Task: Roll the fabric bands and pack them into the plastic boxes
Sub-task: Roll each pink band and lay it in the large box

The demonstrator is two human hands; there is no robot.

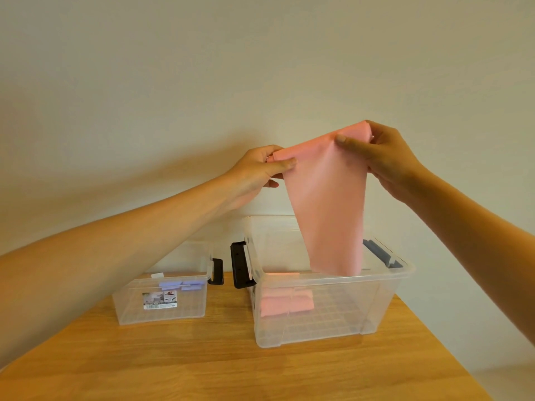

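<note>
A pink fabric band [327, 204] hangs unrolled in the air above the large plastic box [324, 308], and its lower end dips just inside the rim. The left hand [260, 166] pinches one top corner and the right hand [376, 157] pinches the other. Rolled pink bands [285, 303] already lie in this box, and purple ones [181, 285] lie in the small box [162, 299] beside it on the bench [202, 366]. I judge the rolling of this band is not yet begun; the next move needs an even, tight roll from the top.
</note>
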